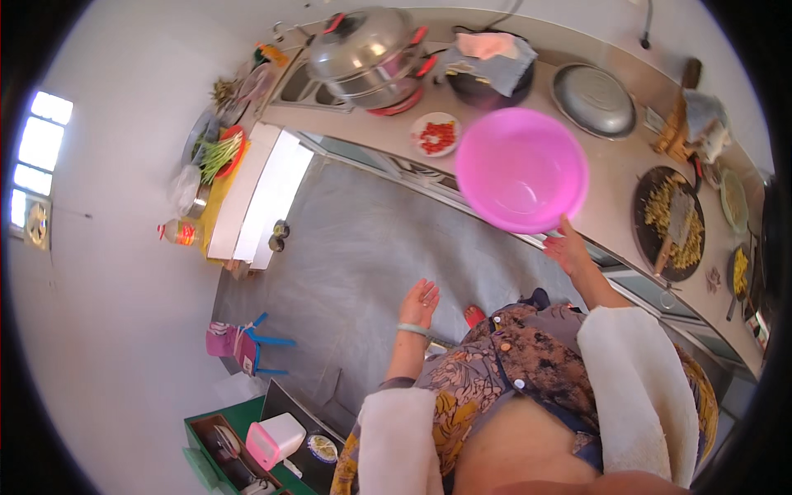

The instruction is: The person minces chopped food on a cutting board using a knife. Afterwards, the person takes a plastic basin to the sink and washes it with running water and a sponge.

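My right hand (568, 250) is at the near rim of a pink plastic basin (523, 167), its thumb over the edge and the other fingers below. The basin is tilted so its hollow faces me, and part of it overhangs the counter edge. My left hand (421, 302) hangs in the air over the floor, holding nothing, with a pale bangle (413, 329) at the wrist. Just left of the basin, a white plate (422, 148) carries chopped red pieces. Behind the basin, cloths (495, 59) lie on a dark pot (461, 90).
A steel steamer pot (365, 68) stands by the sink (297, 86). Right of the basin are a metal lid (594, 102) and a dark round board (643, 204) with chopped food and a cleaver (679, 216). At left, green stalks (219, 154) sit in a red bowl. A small chair (247, 346) stands below.
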Action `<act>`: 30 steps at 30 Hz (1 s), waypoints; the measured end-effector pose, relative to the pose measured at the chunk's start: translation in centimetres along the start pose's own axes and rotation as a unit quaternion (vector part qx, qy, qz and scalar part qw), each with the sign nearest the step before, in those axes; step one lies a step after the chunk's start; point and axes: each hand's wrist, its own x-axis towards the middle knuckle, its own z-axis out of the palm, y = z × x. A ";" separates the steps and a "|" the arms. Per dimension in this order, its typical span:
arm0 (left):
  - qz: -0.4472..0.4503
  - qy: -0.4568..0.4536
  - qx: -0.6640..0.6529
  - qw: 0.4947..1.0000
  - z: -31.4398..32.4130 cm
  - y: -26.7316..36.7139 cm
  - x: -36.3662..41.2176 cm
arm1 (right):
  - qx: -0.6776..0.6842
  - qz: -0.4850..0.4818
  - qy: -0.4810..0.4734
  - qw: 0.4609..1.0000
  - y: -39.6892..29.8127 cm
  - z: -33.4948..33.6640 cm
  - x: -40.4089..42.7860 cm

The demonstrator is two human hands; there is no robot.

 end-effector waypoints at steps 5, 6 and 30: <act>0.066 0.076 -0.052 0.994 -9.1 6.7 -0.5 | 0.115 -0.097 -0.044 0.988 1.1 3.2 4.3; 0.068 0.078 -0.054 0.993 -10.6 7.7 -0.7 | 0.151 -0.113 -0.022 0.982 1.2 3.3 5.1; 0.115 0.190 -0.138 0.965 -25.7 26.8 16.2 | -0.121 -0.023 -0.293 0.948 2.3 55.1 -0.7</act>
